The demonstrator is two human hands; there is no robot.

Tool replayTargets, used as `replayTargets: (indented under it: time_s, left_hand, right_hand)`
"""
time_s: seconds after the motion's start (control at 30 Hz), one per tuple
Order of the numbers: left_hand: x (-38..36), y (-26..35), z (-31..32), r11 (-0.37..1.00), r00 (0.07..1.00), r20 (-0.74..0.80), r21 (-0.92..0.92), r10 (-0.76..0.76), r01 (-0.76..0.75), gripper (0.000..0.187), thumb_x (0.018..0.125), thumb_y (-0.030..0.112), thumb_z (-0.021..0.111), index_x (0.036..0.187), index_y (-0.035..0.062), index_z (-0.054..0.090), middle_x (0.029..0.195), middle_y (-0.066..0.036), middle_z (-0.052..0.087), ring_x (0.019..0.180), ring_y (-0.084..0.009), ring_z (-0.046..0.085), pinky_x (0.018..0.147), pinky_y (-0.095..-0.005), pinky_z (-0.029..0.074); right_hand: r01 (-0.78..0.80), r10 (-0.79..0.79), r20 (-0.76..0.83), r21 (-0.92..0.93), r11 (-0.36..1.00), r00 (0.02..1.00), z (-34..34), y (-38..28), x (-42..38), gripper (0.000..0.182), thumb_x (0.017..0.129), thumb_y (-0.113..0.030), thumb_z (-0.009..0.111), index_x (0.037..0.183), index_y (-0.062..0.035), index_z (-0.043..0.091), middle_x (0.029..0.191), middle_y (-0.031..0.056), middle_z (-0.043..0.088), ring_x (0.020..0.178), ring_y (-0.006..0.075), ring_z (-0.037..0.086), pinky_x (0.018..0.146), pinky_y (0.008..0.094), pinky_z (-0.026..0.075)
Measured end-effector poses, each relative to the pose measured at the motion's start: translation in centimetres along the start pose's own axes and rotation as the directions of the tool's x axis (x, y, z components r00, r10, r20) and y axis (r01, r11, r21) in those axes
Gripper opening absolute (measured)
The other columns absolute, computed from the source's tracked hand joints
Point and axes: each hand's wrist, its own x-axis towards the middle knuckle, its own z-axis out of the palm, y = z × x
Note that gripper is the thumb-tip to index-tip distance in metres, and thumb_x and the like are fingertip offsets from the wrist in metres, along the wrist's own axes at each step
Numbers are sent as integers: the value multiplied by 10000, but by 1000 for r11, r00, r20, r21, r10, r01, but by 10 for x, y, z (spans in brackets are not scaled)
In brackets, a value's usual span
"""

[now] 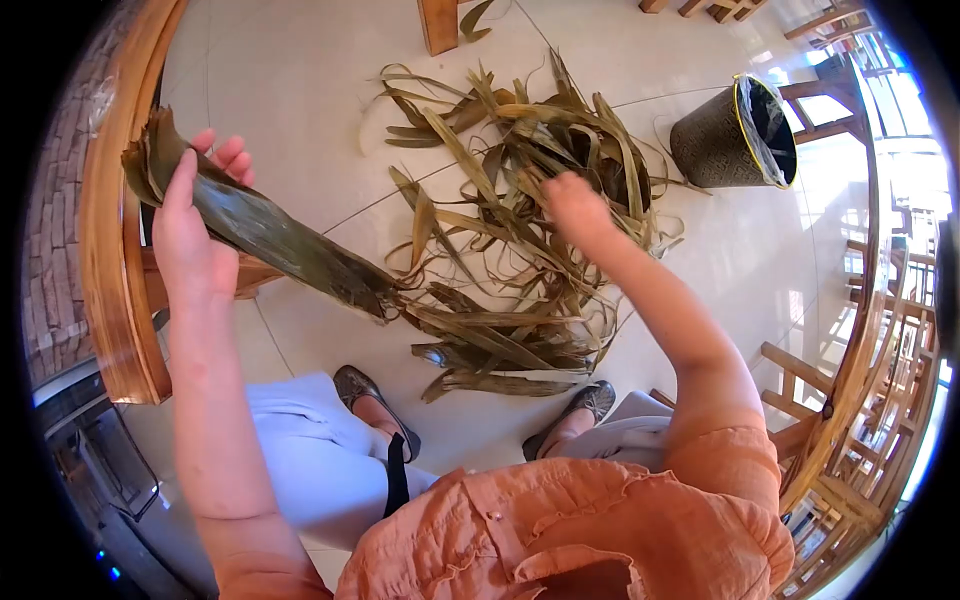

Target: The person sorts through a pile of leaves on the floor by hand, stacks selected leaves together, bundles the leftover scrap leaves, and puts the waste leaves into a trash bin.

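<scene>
My left hand (195, 225) is closed around a stack of long, broad, dried green-brown leaves (290, 238), its thumb across the near side. The stack slants down to the right, its far tips close to a second bunch of leaves (500, 340) on the floor. Over a loose heap of similar long leaves (500, 190) my right hand (578, 208) reaches in with its fingers curled. It is slightly blurred, and what its fingertips pinch, if anything, cannot be made out among the leaves.
A dark patterned bin (715, 140) with a yellow rim and plastic liner stands right of the heap. A wooden table edge (105, 260) runs along the left, wooden furniture (840, 400) along the right. Both my shoes (375, 400) rest on the tiled floor (300, 130).
</scene>
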Motion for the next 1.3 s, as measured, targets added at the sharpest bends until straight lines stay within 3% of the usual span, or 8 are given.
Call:
replayTargets:
  time_s: [0.2,0.33,0.43,0.57,0.77,0.97,1.07,1.3]
  left_hand:
    - [3,-4,-5,1000,999,45,-4,-27,28,297,949,200,468,1170,5,507,1032,-141,591,930,-184,573,850,-318,469]
    - [-1,-7,-1,999,998,46,-14,-39,40,268,931,187,509,1125,4,534,978,-137,616,855,-181,594,775,-304,485]
    - [-6,-14,7,999,996,84,15,-40,39,231,907,163,558,1079,10,554,922,-130,633,785,-169,604,712,-288,495]
    - [-18,-24,29,995,990,128,86,-64,53,203,876,148,619,1033,30,571,881,-112,646,726,-141,596,669,-272,496]
    - [-31,-33,50,991,961,244,73,-129,114,312,852,220,667,1075,44,537,925,-121,632,722,-139,574,659,-283,502]
    - [-34,-34,49,995,968,244,94,-62,40,212,828,174,690,958,61,566,825,-58,612,697,-132,567,646,-283,494]
    - [-34,-31,49,994,979,183,80,-92,79,138,833,155,678,869,73,573,741,-21,578,661,-129,564,626,-287,490]
    - [-33,-29,45,983,970,176,106,-167,150,145,848,178,665,867,69,570,742,-29,581,649,-138,564,616,-292,483]
  right_hand:
    - [-335,335,180,-31,942,925,23,54,2,169,819,-104,568,980,-64,538,967,117,575,925,287,591,758,408,523]
    - [-295,282,88,341,893,955,1,55,18,189,773,-166,661,895,-42,586,923,117,610,871,294,605,739,369,496]
    - [-283,195,214,833,475,957,-46,38,35,150,825,-112,618,943,-27,583,822,51,632,781,144,604,699,300,476]
    - [-225,1,225,974,2,974,-143,-30,33,217,871,-59,552,1085,-22,534,889,39,649,820,111,620,722,266,490]
    - [-137,-259,96,979,-147,961,-180,-101,24,210,887,-44,546,1085,-12,484,887,72,645,815,143,652,729,274,515]
    - [-169,-322,140,984,-63,936,-181,-126,19,142,901,-129,547,928,8,574,881,77,645,802,155,623,716,274,479]
    - [310,-152,-270,849,429,951,-167,-122,25,195,888,-192,565,877,-6,620,883,103,627,922,243,577,802,329,455]
    - [262,-41,-277,839,477,960,-174,-125,19,203,870,-203,583,915,-16,647,843,117,614,868,236,567,776,331,451]
